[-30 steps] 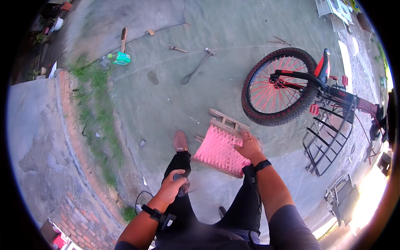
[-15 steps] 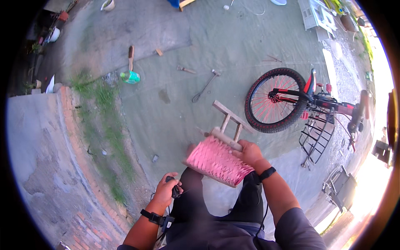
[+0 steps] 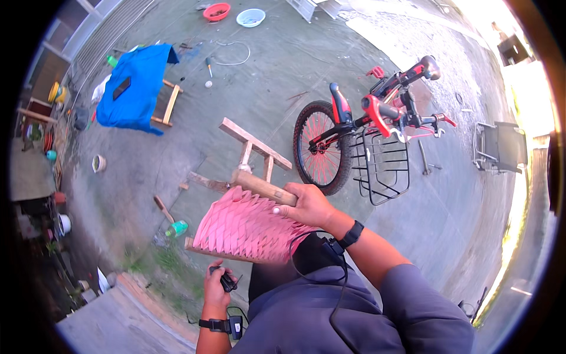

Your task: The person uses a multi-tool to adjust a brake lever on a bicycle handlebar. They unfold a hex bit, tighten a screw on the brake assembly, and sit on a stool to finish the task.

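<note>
My right hand [image 3: 308, 205] grips the wooden side rail of a small stool, thumb over the edge of the pink woven seat [image 3: 244, 223]. The stool is tilted in front of my lap, its wooden leg frame [image 3: 254, 147] pointing away from me. Below the seat's near left edge is my left hand [image 3: 217, 289], its fingers closed round a small black hand tool [image 3: 226, 279] whose kind I cannot make out. A dark band sits on each wrist.
A red-and-black bicycle [image 3: 322, 150] with a wire basket [image 3: 383, 165] stands close right of the stool. A blue cloth [image 3: 132, 88] covers a wooden frame at far left. Left lie a green bottle [image 3: 177, 228] and brush [image 3: 163, 208]. Two basins [image 3: 250, 17] stand far off; a folding chair [image 3: 501, 146] stands right.
My view has turned, bringing the blue cloth and basins into sight. The stool has come up closer and swung left, still in my right hand. My left hand keeps the black tool.
</note>
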A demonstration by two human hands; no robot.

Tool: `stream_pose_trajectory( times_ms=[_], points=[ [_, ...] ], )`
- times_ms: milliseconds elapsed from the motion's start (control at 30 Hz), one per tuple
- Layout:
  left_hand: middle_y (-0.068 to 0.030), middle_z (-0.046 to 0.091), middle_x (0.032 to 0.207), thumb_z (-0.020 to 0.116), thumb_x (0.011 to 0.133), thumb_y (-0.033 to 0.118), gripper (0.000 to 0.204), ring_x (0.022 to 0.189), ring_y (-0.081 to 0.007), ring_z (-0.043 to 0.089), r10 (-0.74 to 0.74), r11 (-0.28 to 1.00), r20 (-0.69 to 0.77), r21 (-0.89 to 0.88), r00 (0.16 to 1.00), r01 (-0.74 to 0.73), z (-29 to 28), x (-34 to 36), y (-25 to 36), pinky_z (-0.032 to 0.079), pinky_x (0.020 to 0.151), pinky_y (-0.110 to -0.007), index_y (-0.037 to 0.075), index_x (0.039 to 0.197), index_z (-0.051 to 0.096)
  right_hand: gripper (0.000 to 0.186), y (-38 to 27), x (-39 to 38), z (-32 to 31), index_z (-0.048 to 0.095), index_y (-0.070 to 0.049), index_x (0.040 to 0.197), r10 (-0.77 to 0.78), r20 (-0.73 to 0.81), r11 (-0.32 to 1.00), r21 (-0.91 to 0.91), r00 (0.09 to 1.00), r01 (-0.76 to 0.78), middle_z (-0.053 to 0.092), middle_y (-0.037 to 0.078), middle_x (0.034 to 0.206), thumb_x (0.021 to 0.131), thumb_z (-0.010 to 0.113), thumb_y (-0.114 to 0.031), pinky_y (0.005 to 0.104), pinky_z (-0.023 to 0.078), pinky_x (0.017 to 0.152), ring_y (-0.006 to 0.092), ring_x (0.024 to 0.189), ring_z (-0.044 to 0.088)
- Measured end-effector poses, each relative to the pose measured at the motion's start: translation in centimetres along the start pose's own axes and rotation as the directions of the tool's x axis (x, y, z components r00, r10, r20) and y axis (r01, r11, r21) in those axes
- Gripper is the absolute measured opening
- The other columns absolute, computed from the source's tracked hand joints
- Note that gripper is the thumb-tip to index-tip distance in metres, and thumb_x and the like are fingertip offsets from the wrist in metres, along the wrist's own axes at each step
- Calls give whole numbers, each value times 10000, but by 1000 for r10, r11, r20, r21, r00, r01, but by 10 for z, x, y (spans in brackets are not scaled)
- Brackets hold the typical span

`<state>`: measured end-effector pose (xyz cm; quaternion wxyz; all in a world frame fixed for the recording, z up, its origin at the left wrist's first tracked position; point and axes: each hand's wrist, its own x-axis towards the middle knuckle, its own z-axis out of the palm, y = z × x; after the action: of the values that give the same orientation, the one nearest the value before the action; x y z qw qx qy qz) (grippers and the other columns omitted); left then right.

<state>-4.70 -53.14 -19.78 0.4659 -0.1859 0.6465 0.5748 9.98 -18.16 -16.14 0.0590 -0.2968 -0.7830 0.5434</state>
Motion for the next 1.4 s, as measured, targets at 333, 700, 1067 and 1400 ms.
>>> stream_pose_trajectory(
  times_ms=[333, 700, 1067, 1400],
  points=[
    [-93, 633, 802, 570, 926, 193, 178, 582, -217, 635, 43, 967, 288, 230, 957, -113, 47, 58, 108, 533, 513, -367, 57, 1034, 608, 507, -28, -16, -19, 627, -46, 879, -53, -241, 994, -103, 969, 29, 591, 134, 724, 764, 818, -502, 405, 487, 620, 333, 665, 610],
    [-88, 653, 877, 573, 935, 157, 282, 586, -183, 631, -205, 830, 377, 556, 903, -44, 78, 120, 222, 558, 558, -343, 32, 1185, 547, 488, -33, -42, 24, 653, -38, 917, 300, -450, 950, 62, 841, -305, 648, 191, 809, 776, 791, -484, 451, 508, 680, 383, 770, 652],
    [-76, 666, 874, 556, 956, 132, 211, 648, -168, 631, -324, 798, 505, 600, 800, -56, 122, 118, 201, 531, 605, -296, 30, 1137, 590, 426, -18, -87, 53, 600, -15, 863, 346, -583, 935, 278, 735, -221, 519, 58, 689, 812, 813, -381, 327, 446, 608, 132, 679, 486],
    [-87, 659, 871, 574, 921, 124, 291, 735, -169, 638, -198, 750, 490, 633, 849, -191, 175, 179, 245, 534, 666, -298, 14, 1190, 560, 404, -23, -56, 56, 640, -25, 885, 476, -611, 874, 408, 632, -265, 577, 72, 729, 824, 796, -392, 337, 469, 630, 163, 686, 529]
  ],
)
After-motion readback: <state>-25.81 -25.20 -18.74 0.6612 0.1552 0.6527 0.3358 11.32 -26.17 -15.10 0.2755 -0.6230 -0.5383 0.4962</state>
